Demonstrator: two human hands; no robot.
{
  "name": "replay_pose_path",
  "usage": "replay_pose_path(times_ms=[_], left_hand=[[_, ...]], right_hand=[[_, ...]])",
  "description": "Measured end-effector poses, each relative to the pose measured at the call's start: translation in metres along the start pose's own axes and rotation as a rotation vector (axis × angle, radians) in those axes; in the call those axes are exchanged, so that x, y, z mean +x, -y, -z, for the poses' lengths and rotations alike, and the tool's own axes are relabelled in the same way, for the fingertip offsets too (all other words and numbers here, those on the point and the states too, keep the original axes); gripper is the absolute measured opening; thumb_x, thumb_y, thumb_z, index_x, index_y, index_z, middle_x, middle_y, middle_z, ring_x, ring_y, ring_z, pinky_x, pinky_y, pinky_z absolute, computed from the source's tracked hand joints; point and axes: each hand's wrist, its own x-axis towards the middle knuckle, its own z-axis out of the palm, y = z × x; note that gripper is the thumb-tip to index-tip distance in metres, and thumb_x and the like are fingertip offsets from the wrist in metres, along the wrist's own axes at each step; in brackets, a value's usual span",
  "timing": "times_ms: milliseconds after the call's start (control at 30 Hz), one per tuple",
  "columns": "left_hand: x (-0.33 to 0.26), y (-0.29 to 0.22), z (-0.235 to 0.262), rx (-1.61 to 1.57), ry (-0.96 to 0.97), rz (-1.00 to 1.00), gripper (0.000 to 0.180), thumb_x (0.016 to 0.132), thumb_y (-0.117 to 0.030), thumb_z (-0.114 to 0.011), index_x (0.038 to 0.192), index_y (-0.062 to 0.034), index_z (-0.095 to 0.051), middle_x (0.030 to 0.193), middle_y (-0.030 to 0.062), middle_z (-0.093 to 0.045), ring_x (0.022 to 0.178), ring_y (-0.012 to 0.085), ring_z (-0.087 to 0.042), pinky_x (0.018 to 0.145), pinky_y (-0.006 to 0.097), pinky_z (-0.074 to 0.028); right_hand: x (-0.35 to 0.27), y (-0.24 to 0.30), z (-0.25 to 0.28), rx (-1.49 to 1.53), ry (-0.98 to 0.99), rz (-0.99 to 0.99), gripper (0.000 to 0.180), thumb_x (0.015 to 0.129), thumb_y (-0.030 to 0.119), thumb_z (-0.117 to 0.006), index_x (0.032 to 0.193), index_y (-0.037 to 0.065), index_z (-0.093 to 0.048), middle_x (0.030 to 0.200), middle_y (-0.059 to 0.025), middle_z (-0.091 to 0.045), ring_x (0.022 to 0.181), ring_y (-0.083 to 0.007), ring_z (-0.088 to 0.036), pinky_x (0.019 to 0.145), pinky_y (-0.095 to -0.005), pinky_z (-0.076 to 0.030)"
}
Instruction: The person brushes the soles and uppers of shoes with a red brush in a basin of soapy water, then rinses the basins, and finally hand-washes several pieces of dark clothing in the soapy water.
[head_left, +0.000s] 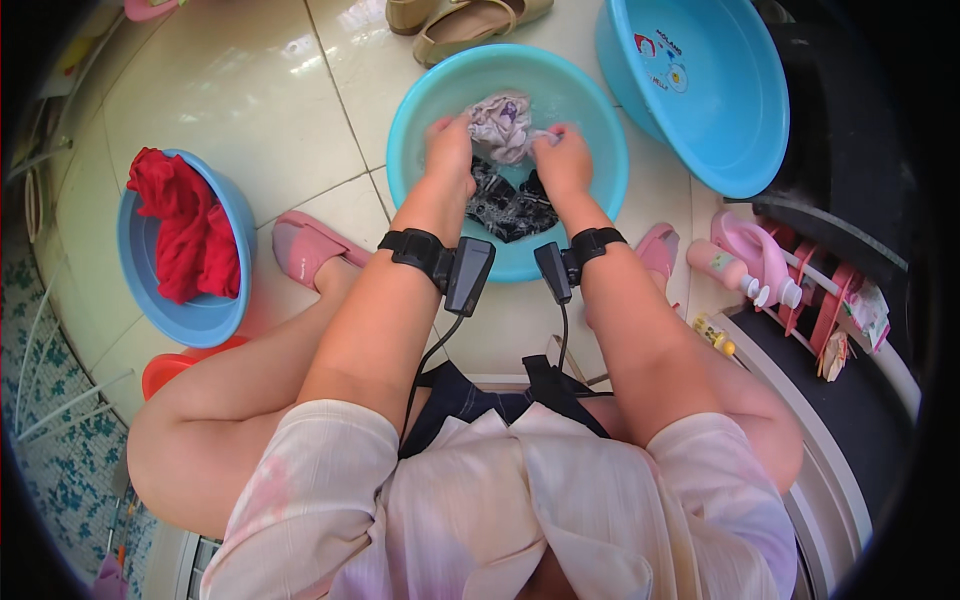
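A pale, crumpled cloth (500, 127) with a purple patch is stretched between my two hands above the turquoise basin (402, 110). My left hand (449, 150) is closed on the cloth's left side. With pinched fingers, my right hand (563, 160) grips its right end. Below, a black cloth with a white pattern (510, 208) lies wet in the water at the near side of the basin. Parts of my fingers are hidden behind the backs of my hands and the cloth.
A blue basin with red cloth (178, 230) stands at left, beside a red-orange basin (165, 372). Another large blue basin (725, 100) is at the far right. Pink bottles (722, 264) stand right. Sandals (465, 30) lie beyond the turquoise basin; pink slippers (300, 245) are on my feet.
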Motion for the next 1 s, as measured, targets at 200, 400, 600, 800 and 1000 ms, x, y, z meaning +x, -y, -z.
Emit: replay_pose_path(times_ms=[200,400,600,800,1000], left_hand=[[-0.004,-0.004,-0.016,-0.186,0.08,0.251,0.047,0.096,-0.042,-0.042,0.132,-0.0123,-0.044,0.135,0.0134,-0.046,0.123,0.0316,-0.045,0.098,0.056,-0.038],[0.003,-0.014,0.012,-0.635,0.325,0.365,0.046,0.098,-0.046,-0.034,0.123,-0.0096,-0.049,0.118,0.013,-0.056,0.112,0.0283,-0.055,0.091,0.052,-0.046],[0.02,0.004,-0.009,-0.637,0.477,0.176,0.024,0.093,-0.021,-0.049,0.111,-0.0059,-0.051,0.107,0.0105,-0.059,0.092,0.0243,-0.062,0.078,0.042,-0.054],[-0.011,-0.009,-0.007,0.108,-0.266,-0.122,0.047,0.087,-0.028,-0.056,0.129,-0.0082,-0.047,0.114,0.0176,-0.056,0.106,0.0307,-0.055,0.085,0.04,-0.047],[0.029,0.007,0.014,0.074,-0.012,-0.224,0.046,0.093,-0.039,-0.049,0.126,-0.0062,-0.05,0.121,0.0123,-0.054,0.102,0.0219,-0.05,0.082,0.038,-0.039]], right_hand=[[0.017,0.01,-0.035,0.278,-0.468,-0.018,0.041,0.079,0.027,-0.063,0.114,0.008,-0.057,0.104,-0.0199,-0.063,0.096,-0.0375,-0.061,0.083,-0.0414,-0.049],[-0.011,0.081,-0.006,0.496,0.02,0.391,0.032,0.072,0.029,-0.069,0.09,0.004,-0.062,0.093,-0.016,-0.06,0.089,-0.0345,-0.058,0.077,-0.0403,-0.048],[0.016,0.041,-0.005,0.108,-0.31,0.324,0.025,0.076,0.03,-0.068,0.086,0.008,-0.066,0.096,-0.0129,-0.06,0.093,-0.0351,-0.054,0.081,-0.0441,-0.045],[-0.01,0.016,-0.021,-0.308,-0.302,0.724,0.046,0.08,0.039,-0.068,0.121,0.022,-0.057,0.132,-0.014,-0.046,0.119,-0.036,-0.044,0.095,-0.0499,-0.039],[-0.008,0.031,-0.023,-0.226,-0.288,0.389,0.045,0.071,0.027,-0.074,0.114,0.023,-0.061,0.123,-0.0109,-0.052,0.114,-0.0348,-0.048,0.093,-0.0465,-0.042]])
